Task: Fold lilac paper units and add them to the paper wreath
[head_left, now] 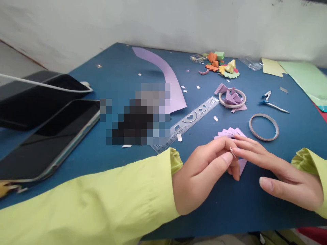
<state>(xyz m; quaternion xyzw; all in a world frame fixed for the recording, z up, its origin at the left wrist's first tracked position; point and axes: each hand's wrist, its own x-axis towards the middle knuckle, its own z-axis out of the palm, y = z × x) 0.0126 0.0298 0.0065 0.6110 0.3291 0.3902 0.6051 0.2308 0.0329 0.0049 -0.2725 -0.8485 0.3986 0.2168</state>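
My left hand (204, 173) is closed, its thumb and forefinger pinching a small white scrap (232, 151), possibly tape or paper. Fingertips of my right hand (278, 166) touch the left fingers beside that scrap; its fingers are stretched out and its thumb stands apart. Behind and under both hands lies a fan of overlapping purple folded paper (228, 132), with a corner showing below the fingers. Whether the left fingers also grip this paper is hidden. Beyond the hands, a tape roll (233, 106) rings several loose purple folded pieces (231, 96).
A clear ruler (190, 119) and a curved purple paper strip (176, 86) lie left of centre. Another tape roll (251, 131) and pens (274, 106) are at right. Colourful folded paper (213, 63), green sheet (301, 76), phone (53, 139) and a pixelated patch surround them.
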